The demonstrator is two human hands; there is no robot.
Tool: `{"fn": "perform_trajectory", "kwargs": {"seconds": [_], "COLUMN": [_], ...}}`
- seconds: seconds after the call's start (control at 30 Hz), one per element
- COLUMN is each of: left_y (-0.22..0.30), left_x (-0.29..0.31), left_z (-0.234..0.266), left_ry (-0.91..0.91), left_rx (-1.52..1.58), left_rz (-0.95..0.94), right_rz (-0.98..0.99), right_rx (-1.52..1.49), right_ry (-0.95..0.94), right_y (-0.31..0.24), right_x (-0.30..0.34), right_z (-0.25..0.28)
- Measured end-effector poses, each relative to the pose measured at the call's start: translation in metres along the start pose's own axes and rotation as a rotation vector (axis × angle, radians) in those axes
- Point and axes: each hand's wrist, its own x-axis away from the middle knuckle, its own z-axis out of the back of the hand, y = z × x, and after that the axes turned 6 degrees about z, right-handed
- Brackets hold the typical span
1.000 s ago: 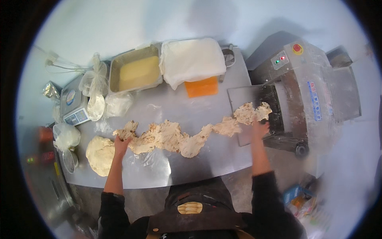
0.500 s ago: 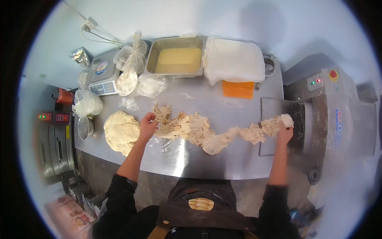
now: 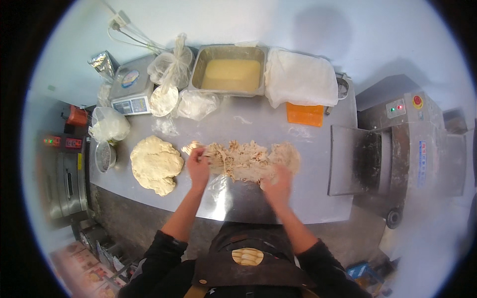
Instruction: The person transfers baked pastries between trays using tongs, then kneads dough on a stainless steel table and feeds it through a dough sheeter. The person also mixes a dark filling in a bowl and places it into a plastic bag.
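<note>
A rough, ragged mass of dough (image 3: 243, 159) lies across the middle of the metal table, broken and crumbly on top. At its left end my left hand (image 3: 198, 168) has its fingers closed on the dough's edge, where a small striped-looking flap sticks out. My right hand (image 3: 278, 187) lies against the right part of the dough at its near edge. Motion smears its fingers, so their grip cannot be made out. Left of my left hand sits a smoother, rounded pale dough lump (image 3: 156, 164), apart from the ragged one.
Along the back stand a digital scale (image 3: 132, 87), plastic bags (image 3: 198, 105), a steel pan (image 3: 193, 74) of yellowish contents, a white cloth (image 3: 300, 77) and an orange scraper (image 3: 304, 114). A machine with a dark plate (image 3: 354, 160) adjoins the table's right end.
The right end of the ragged dough, stretched toward the machine before, is now folded back to the left. My right hand has moved left with it; my left hand has shifted slightly right.
</note>
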Motion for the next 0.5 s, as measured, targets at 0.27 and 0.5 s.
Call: {"fn": "perform_trajectory", "kwargs": {"seconds": [0.27,0.5], "left_y": [0.003,-0.004], "left_x": [0.068,0.058], "left_z": [-0.094,-0.037], "left_ry": [-0.714,-0.461], "left_rx": [-0.814,-0.745], "left_rz": [-0.372,-0.433], "right_rz": [-0.339,-0.047], "right_rx": [-0.319,-0.188], "right_ry": [-0.028,0.135], "right_y": [0.098,0.0], "right_x": [-0.096,-0.038], "right_z": [0.024,0.022]}}
